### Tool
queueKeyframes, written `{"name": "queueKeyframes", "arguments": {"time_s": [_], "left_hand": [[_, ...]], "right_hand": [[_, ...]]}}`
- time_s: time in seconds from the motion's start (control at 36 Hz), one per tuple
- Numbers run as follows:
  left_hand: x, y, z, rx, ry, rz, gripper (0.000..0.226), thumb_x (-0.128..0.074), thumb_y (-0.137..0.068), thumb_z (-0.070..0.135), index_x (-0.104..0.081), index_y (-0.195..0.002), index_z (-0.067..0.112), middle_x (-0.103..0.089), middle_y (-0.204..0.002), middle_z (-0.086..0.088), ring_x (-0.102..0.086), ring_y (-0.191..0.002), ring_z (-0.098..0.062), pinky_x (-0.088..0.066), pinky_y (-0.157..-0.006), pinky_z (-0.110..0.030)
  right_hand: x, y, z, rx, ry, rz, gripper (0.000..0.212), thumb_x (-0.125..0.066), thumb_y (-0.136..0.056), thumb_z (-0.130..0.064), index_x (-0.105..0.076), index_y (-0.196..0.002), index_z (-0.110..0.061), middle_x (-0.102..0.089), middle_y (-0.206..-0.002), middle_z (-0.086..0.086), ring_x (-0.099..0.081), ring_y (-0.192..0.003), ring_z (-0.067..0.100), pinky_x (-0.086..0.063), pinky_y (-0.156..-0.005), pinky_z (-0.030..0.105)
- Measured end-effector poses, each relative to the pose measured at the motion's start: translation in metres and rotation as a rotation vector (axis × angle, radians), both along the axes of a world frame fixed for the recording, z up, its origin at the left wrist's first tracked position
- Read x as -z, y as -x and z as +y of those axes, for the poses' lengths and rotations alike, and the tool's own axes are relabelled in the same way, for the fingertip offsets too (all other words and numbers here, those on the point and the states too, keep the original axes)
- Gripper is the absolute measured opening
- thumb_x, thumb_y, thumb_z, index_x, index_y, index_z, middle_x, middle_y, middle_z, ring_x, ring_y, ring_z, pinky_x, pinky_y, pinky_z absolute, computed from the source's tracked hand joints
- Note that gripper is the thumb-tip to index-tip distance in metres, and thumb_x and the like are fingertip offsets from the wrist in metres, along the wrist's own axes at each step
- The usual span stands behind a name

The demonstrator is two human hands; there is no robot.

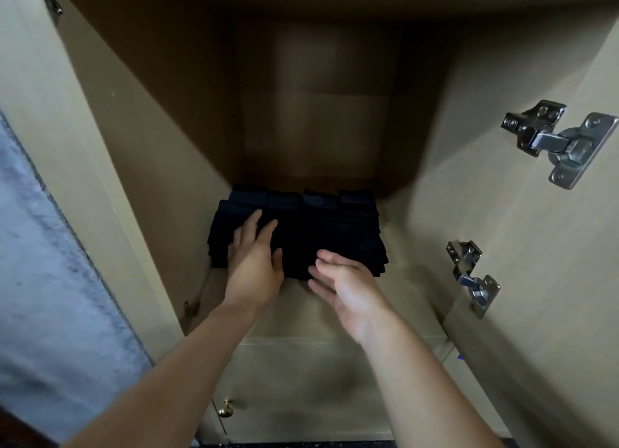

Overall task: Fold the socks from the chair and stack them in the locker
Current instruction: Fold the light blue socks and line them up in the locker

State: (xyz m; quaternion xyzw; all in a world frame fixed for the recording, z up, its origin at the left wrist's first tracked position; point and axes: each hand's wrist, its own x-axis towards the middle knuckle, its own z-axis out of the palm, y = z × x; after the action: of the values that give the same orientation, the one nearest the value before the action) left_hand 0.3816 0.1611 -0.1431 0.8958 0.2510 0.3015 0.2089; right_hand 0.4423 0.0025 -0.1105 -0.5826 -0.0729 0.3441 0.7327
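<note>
Both arms reach into the open locker (140, 166), where the dark folded socks (321, 233) sit in packed rows toward the back of the shelf (335, 317), their front edge well short of the shelf's front edge. The left hand (254, 263) lies flat on the left end of the pile, fingers straight and pressing down, gripping nothing. The right hand (348, 287) hovers at the pile's front edge, fingers loose and spread, also holding nothing; I cannot tell whether its fingertips touch the fabric.

This looks like tidying the stack. To do it well, I'd keep the left palm pressing so the top layers don't slide, and use the right hand's flat fingers to nudge the front edges flush, pushing gently toward the back wall. The two hinges (549, 143) on the right side are near that wrist, so I'd mind them.
</note>
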Motion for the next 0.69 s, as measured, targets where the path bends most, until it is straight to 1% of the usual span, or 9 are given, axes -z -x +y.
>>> {"name": "queueKeyframes", "arguments": {"time_s": [0.03,0.08,0.17,0.19,0.31,0.39,0.5,0.61,0.69], "left_hand": [[0.001,-0.001,-0.001,0.019,-0.064,-0.002,0.052,-0.057,-0.103,0.02,-0.045,-0.153,0.017,-0.026,-0.167,-0.003,-0.022,-0.152,-0.025,-0.021,-0.123,-0.045],[0.001,-0.004,-0.004,0.074,-0.14,0.02,0.05,-0.051,-0.106,0.029,-0.042,-0.155,0.019,-0.027,-0.167,0.0,-0.017,-0.155,-0.02,-0.014,-0.124,-0.042],[0.003,-0.011,-0.007,0.137,-0.188,0.124,0.053,-0.038,-0.109,0.039,-0.031,-0.16,0.024,-0.021,-0.169,0.006,-0.006,-0.158,-0.011,0.001,-0.126,-0.033],[0.006,-0.013,-0.006,0.153,-0.187,0.156,0.054,-0.034,-0.11,0.041,-0.028,-0.161,0.025,-0.019,-0.169,0.007,-0.003,-0.158,-0.01,0.004,-0.126,-0.032],[0.018,-0.018,-0.004,0.189,-0.153,0.256,0.055,-0.023,-0.111,0.046,-0.022,-0.162,0.026,-0.016,-0.17,0.007,-0.001,-0.158,-0.009,0.004,-0.128,-0.032],[0.024,-0.02,-0.003,0.183,-0.131,0.276,0.064,-0.013,-0.105,0.052,-0.021,-0.162,0.025,-0.017,-0.17,0.006,-0.002,-0.158,-0.01,0.005,-0.126,-0.031],[0.025,-0.025,-0.004,0.165,-0.111,0.284,0.055,-0.023,-0.111,0.043,-0.02,-0.163,0.025,-0.015,-0.171,0.006,0.0,-0.158,-0.011,0.008,-0.125,-0.031],[0.023,-0.026,-0.006,0.169,-0.086,0.288,0.054,-0.025,-0.111,0.042,-0.021,-0.163,0.025,-0.016,-0.171,0.006,0.0,-0.158,-0.011,0.006,-0.126,-0.033],[0.022,-0.021,-0.006,0.177,-0.073,0.251,0.055,-0.028,-0.111,0.042,-0.022,-0.162,0.025,-0.016,-0.17,0.006,-0.001,-0.158,-0.011,0.006,-0.126,-0.03]], "right_hand": [[0.0,0.0,0.0,0.004,0.007,-0.008,0.042,-0.057,-0.102,-0.002,-0.053,-0.144,-0.004,-0.059,-0.139,0.009,-0.057,-0.131,0.022,-0.05,-0.11,0.039],[0.0,0.001,-0.001,0.006,0.02,-0.028,0.042,-0.056,-0.103,-0.003,-0.052,-0.144,-0.004,-0.057,-0.142,0.009,-0.056,-0.132,0.022,-0.05,-0.11,0.039],[0.002,0.0,-0.002,0.0,0.052,-0.052,0.042,-0.056,-0.103,-0.004,-0.051,-0.145,-0.004,-0.056,-0.145,0.01,-0.056,-0.132,0.023,-0.049,-0.111,0.04],[0.003,0.0,-0.002,-0.003,0.068,-0.057,0.042,-0.056,-0.103,-0.004,-0.052,-0.145,-0.004,-0.056,-0.145,0.01,-0.056,-0.131,0.024,-0.049,-0.111,0.04],[0.008,-0.004,-0.009,0.001,0.133,-0.065,0.041,-0.057,-0.103,-0.004,-0.054,-0.143,-0.006,-0.061,-0.139,0.01,-0.059,-0.128,0.023,-0.049,-0.11,0.039],[0.01,-0.009,-0.014,0.025,0.155,-0.066,0.038,-0.057,-0.103,-0.005,-0.056,-0.141,-0.008,-0.062,-0.137,0.006,-0.061,-0.125,0.02,-0.049,-0.11,0.038],[0.012,-0.012,-0.017,0.039,0.158,-0.073,0.036,-0.058,-0.102,-0.005,-0.06,-0.137,-0.011,-0.062,-0.138,0.004,-0.06,-0.127,0.018,-0.049,-0.11,0.037],[0.012,-0.01,-0.015,0.023,0.171,-0.073,0.037,-0.058,-0.102,-0.005,-0.059,-0.138,-0.011,-0.062,-0.137,0.004,-0.059,-0.127,0.018,-0.048,-0.111,0.037],[0.01,-0.008,-0.014,0.002,0.192,-0.077,0.036,-0.06,-0.102,-0.008,-0.059,-0.138,-0.012,-0.065,-0.124,-0.001,-0.061,-0.124,0.018,-0.049,-0.108,0.036]]}}
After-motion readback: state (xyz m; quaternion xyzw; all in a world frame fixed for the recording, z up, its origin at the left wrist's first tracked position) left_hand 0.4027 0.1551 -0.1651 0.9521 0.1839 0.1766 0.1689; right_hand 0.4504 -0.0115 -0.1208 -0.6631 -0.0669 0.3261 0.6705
